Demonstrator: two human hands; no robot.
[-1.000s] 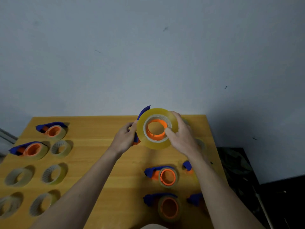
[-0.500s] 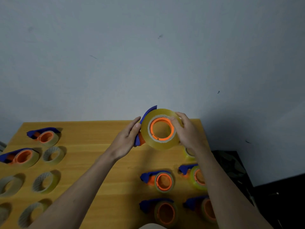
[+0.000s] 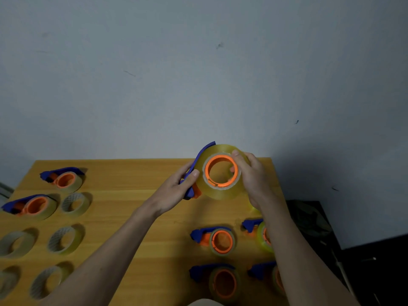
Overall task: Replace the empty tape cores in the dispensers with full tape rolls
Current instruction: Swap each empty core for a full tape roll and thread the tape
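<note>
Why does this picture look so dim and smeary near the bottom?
Head view: dim light, with a dark shadow on the wall at right; the loose tape rolls at lower left are smeared by blur; the held tape dispenser looks sharper.

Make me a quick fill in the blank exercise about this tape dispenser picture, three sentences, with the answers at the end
1. The full tape roll sits around the dispenser's ____ hub.
2. The left hand grips the dispenser's ____ handle.
3. The table under the right hand is made of ____.

Answers: orange; blue; wood
</note>
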